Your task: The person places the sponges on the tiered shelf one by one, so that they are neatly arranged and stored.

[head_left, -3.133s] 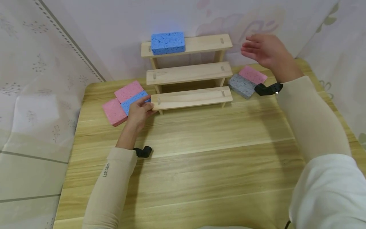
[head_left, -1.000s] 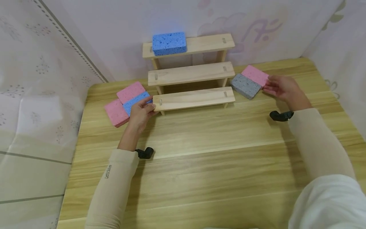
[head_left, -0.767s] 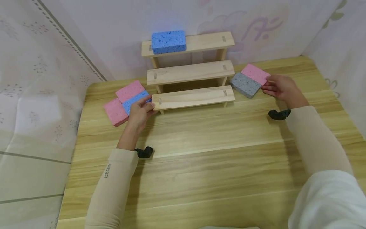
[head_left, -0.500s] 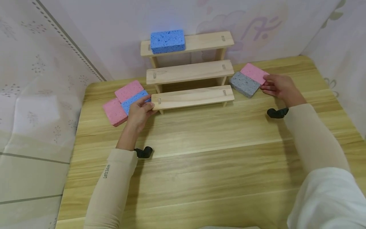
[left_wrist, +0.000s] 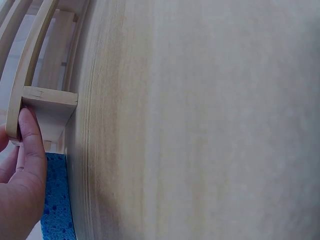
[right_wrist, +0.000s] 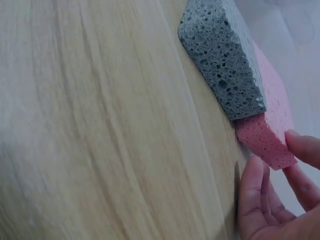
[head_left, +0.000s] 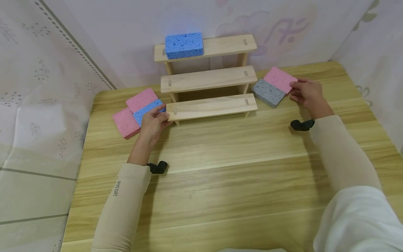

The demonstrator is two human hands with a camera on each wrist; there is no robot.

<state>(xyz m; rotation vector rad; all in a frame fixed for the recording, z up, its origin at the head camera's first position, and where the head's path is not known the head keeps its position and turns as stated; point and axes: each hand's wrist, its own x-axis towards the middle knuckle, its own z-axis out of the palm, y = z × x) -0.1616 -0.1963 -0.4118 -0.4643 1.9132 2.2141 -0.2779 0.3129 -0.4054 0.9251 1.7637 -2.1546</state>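
Note:
My left hand grips the left end of the lowest shelf on a three-tier wooden stand. In the left wrist view, thumb and fingers pinch that board near its leg. Over on the right, my right hand holds the near corner of a pink sponge between thumb and fingers. The right wrist view has this pink sponge tilted a little, with a grey sponge right beside it. On the stand's top shelf, at its left end, lies a blue sponge.
Left of the stand, two pink sponges and another blue sponge lie close together, the blue partly behind my left hand. A patterned wall covering rises behind the wooden table.
My right hand came down from beside the top shelf to the right-hand pink sponge and took hold of its corner. That sponge has since shifted and tipped slightly. My left hand stays put.

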